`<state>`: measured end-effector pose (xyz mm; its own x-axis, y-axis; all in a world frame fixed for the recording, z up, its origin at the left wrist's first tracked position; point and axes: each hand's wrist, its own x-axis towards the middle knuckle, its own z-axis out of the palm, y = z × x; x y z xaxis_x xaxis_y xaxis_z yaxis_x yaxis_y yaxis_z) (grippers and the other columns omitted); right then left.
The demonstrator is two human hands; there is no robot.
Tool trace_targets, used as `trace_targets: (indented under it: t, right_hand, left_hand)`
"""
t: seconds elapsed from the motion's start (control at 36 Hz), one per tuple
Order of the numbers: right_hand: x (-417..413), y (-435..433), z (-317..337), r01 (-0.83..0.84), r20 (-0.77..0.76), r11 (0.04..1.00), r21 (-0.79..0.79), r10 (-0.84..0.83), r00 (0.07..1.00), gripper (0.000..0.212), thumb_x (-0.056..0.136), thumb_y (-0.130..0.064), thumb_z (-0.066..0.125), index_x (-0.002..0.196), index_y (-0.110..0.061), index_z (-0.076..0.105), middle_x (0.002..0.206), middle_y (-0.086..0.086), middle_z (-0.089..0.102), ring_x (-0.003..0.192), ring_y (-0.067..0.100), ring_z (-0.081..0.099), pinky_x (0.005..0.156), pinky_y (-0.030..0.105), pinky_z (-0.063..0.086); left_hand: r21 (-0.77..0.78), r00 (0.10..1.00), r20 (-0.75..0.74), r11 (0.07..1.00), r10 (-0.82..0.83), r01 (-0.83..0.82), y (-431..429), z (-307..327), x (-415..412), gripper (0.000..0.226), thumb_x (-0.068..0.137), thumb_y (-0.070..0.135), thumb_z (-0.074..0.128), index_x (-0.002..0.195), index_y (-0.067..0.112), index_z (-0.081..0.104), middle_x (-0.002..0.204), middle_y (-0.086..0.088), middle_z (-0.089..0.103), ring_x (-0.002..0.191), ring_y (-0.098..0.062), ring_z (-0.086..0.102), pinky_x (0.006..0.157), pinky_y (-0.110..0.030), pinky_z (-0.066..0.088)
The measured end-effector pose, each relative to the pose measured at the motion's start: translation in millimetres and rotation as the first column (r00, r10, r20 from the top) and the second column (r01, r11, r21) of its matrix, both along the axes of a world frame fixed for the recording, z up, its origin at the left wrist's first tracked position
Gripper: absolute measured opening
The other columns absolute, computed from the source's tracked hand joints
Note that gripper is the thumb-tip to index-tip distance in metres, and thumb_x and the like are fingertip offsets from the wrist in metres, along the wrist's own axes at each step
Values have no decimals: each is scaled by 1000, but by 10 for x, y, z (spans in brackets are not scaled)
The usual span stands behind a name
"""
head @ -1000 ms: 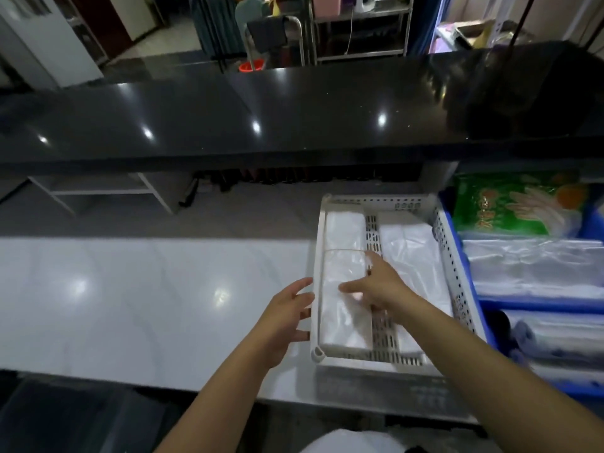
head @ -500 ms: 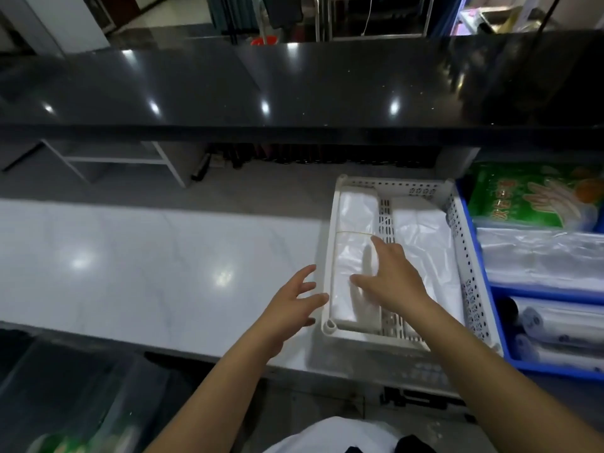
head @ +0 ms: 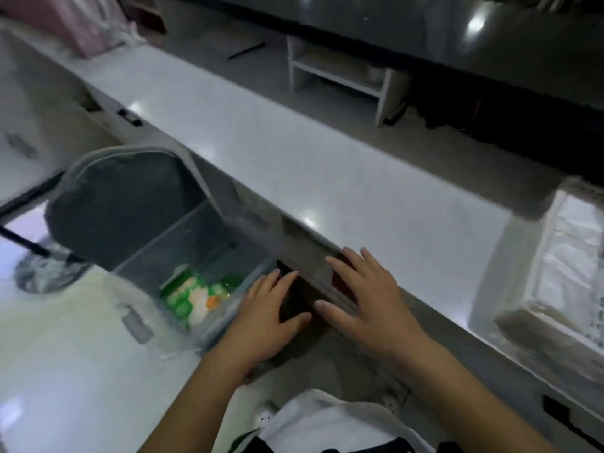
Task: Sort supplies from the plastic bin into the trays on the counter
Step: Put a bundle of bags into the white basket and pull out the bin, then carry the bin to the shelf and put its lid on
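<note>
A glossy white counter (head: 294, 165) runs diagonally from upper left to lower right, catching spots of light — a dark polished ledge (head: 425, 27) spans the top. A white shelf unit (head: 338, 72) stands upper centre; pale shiny floor (head: 65, 371) fills the lower left.

- The translucent plastic bin (head: 183, 237) stands low, left of the counter, its mouth open upward; a green printed packet (head: 192, 297) lies at its near end, and the rest of its floor is bare.
- A dark grey rounded panel (head: 124, 197) rises behind the bin, walling its far side.
- The long white marble counter (head: 327, 178) runs bare as far as the white perforated plastic tray (head: 523, 322) at its right end.
- A glossy black upper ledge (head: 523, 125) overhangs the counter's back edge.
- The view is blurred, so narrow gaps cannot be judged.
</note>
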<state>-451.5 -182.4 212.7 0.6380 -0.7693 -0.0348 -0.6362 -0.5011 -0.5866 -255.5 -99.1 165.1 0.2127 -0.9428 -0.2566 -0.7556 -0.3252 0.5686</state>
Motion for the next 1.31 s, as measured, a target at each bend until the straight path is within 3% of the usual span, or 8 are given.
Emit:
trace_targets:
  t: [0.14,0.22,0.33,0.92,1.0,1.08,1.22,1.31]
  right_hand:
    - [806,392,-420,-126,14,986,-110,128,992,70,89,-59,50,151,-30,33,161,2,26,151,23,12,118,51,20]
    - [1081,636,-825,-175,-225,985,-2,170,959,77,89,-68,41,154,-39,12,165,-1,5,151,24,-8,120,53,7]
    - [1325,832,-1057,-243,-266,970,18,238,934,80,84,-75,33,153,-45,6,165,-3,3,150,20,-10,119,50,3]
    - [2291,132,-1593,-351,-401,914,204,405,822,75,89,-63,45,153,-38,14,165,-4,7,151,23,3,117,53,11]
    - [2450,-104,-1680,-353,-401,898,261,434,807,74,89,-61,47,152,-38,17,165,-5,6,150,26,6,116,54,12]
    - [2580,-314,-1769,-359,-389,883,303,459,799,74,88,-60,49,152,-38,19,165,-4,8,150,26,8,117,54,13]
    - [2682,-588,-1915,-393,-381,844,365,520,764,75,88,-60,49,152,-38,17,165,-3,7,151,24,4,117,51,12]
    - [2729,-733,-1988,-385,-399,824,415,545,737,74,88,-61,48,152,-41,15,165,-5,5,151,22,3,117,51,11]
  left_hand:
    - [-207,966,64,950,250,-233,802,-266,640,84,89,56,60,156,39,12,167,5,1,153,-22,5,122,-45,16]
    - [-93,930,114,935,351,-341,1198,-579,875,90,87,66,51,155,41,-3,166,5,-11,153,-26,-6,122,-47,8]
    - [-31,896,141,907,420,-420,1589,-884,1025,92,87,72,44,150,46,-18,165,6,-16,153,-27,-10,121,-48,3]
    - [255,663,-27,646,748,-719,1622,-1422,1738,93,87,56,63,158,29,10,167,-4,4,152,-31,7,121,-49,17]
    - [290,551,-118,560,826,-776,1434,-1543,1957,89,85,41,72,156,20,21,162,-9,24,147,-31,25,117,-44,28]
    - [309,341,-246,407,907,-860,1251,-1708,2153,70,82,17,76,143,15,40,136,-7,52,127,-32,50,94,-30,40]
    - [489,-98,-296,62,950,-870,1019,-2044,2385,70,86,12,71,146,19,37,132,-11,57,111,-30,58,96,-45,51]
    - [498,-203,-252,-52,946,-865,935,-2224,2489,59,85,8,68,139,17,47,124,-13,62,100,-32,61,90,-45,53]
